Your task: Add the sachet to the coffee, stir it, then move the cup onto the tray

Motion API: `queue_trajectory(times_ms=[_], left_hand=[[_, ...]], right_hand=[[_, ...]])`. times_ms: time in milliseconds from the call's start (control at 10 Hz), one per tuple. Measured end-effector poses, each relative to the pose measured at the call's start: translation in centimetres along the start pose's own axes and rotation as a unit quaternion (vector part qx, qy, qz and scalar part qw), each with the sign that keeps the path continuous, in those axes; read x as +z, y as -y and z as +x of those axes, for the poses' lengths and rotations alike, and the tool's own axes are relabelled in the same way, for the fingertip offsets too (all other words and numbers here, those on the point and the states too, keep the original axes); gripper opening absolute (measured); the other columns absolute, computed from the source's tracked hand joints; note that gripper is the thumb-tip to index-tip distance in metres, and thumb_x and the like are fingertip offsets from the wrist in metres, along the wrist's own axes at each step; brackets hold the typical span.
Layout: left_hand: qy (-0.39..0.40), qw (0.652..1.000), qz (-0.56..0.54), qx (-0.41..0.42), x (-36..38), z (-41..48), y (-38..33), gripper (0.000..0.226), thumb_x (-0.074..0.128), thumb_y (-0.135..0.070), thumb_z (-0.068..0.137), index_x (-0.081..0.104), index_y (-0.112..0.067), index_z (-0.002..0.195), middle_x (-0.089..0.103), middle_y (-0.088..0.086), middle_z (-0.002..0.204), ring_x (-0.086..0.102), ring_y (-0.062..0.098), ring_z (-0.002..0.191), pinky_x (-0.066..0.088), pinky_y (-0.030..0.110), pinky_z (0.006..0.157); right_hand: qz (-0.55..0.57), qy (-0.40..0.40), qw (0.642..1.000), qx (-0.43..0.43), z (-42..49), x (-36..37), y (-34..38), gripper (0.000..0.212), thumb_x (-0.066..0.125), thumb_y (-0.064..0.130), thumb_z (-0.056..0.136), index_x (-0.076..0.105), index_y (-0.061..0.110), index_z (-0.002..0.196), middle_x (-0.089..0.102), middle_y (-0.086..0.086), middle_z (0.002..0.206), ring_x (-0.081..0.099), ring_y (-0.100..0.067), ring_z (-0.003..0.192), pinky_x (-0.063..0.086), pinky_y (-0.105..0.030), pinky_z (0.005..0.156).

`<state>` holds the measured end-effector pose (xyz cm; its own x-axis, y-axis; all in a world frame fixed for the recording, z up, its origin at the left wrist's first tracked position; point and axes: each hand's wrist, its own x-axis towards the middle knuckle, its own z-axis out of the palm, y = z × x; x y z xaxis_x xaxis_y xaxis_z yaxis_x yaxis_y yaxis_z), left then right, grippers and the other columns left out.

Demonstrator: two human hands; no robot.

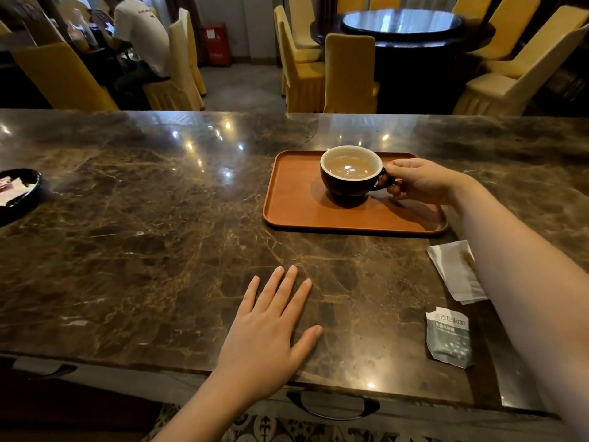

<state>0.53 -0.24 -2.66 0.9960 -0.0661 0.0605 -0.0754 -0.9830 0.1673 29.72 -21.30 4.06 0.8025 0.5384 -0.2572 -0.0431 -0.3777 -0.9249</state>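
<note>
A dark cup (347,183) with a white inside holds light brown coffee and stands on the orange tray (296,202), toward its far right part. My right hand (417,181) is closed on the cup's handle at the cup's right side. My left hand (271,327) lies flat on the marble counter near the front edge, fingers spread, holding nothing. A torn grey-green sachet (449,338) lies on the counter at the right, beside my right forearm.
A crumpled white napkin (455,269) lies just in front of the tray's right corner. A black dish (19,193) with papers sits at the counter's left edge. Beyond the counter stand yellow chairs, dark tables and a seated person.
</note>
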Motion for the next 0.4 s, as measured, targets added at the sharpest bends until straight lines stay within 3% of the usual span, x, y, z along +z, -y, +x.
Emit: queue_trajectory(times_ms=[200, 300, 400], left_hand=[[0.005, 1.0, 0.001, 0.001, 0.0, 0.1, 0.0, 0.066, -0.003, -0.069, 0.082, -0.01, -0.037, 0.139, -0.017, -0.01, 0.151, -0.03, 0.004, 0.132, -0.023, 0.035, 0.107], [0.013, 1.0, 0.001, -0.001, -0.2, 0.1, 0.0, 0.066, -0.003, -0.069, 0.082, -0.009, -0.037, 0.14, -0.015, -0.009, 0.151, -0.029, 0.005, 0.133, -0.021, 0.034, 0.108], [0.02, 1.0, 0.007, 0.008, -0.1, 0.2, 0.0, 0.066, -0.004, -0.069, 0.082, -0.01, -0.036, 0.139, -0.016, -0.009, 0.151, -0.029, 0.005, 0.133, -0.021, 0.035, 0.109]], right_hand=[[-0.041, -0.048, 0.998, 0.026, 0.0, 0.7, 0.1, 0.027, 0.045, 0.032, 0.094, 0.056, 0.009, 0.104, 0.058, -0.007, 0.094, 0.051, -0.014, 0.072, 0.051, -0.026, 0.069], [-0.102, -0.115, 0.988, 0.031, -0.4, 1.2, 0.2, 0.03, 0.046, 0.041, 0.092, 0.051, 0.017, 0.109, 0.058, -0.005, 0.092, 0.057, -0.014, 0.077, 0.049, -0.024, 0.06], [-0.149, -0.194, 0.97, 0.009, -0.9, 1.9, -0.3, 0.036, 0.044, 0.045, 0.092, 0.045, 0.019, 0.117, 0.056, -0.004, 0.106, 0.059, -0.016, 0.083, 0.046, -0.024, 0.057]])
